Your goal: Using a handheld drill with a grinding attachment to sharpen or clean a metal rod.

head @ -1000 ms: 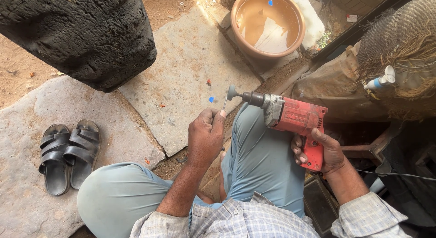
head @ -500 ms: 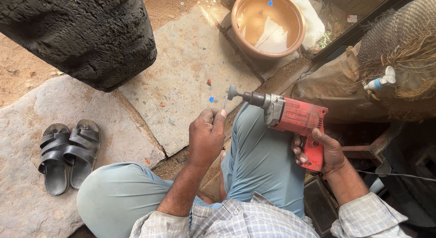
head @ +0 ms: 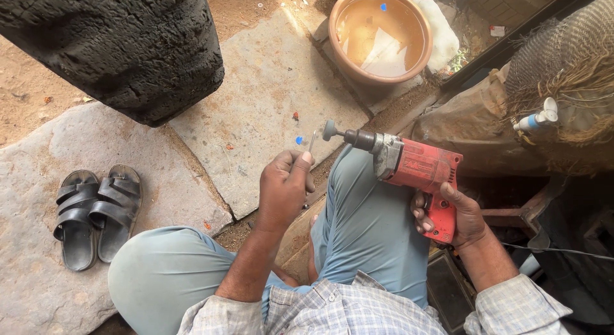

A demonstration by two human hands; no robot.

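My right hand point(head: 457, 210) grips the handle of a red electric drill point(head: 419, 172) held over my right knee, its small round grinding bit point(head: 329, 129) pointing left. My left hand point(head: 284, 184) is closed around a thin metal rod point(head: 312, 142), whose tip sticks up just left of the grinding bit. The rod and the bit are close together; whether they touch is unclear. I sit cross-legged in light blue trousers and a checked shirt.
A pair of dark sandals point(head: 93, 213) lies on the stone slab point(head: 256, 92) at the left. A dark rough tree trunk point(head: 121, 47) stands at upper left. A clay bowl of water point(head: 380, 34) sits at the top. Sacking and straw point(head: 550, 85) fill the right.
My left hand has shifted slightly, keeping the rod near the grinding bit. The drill has stayed in place.
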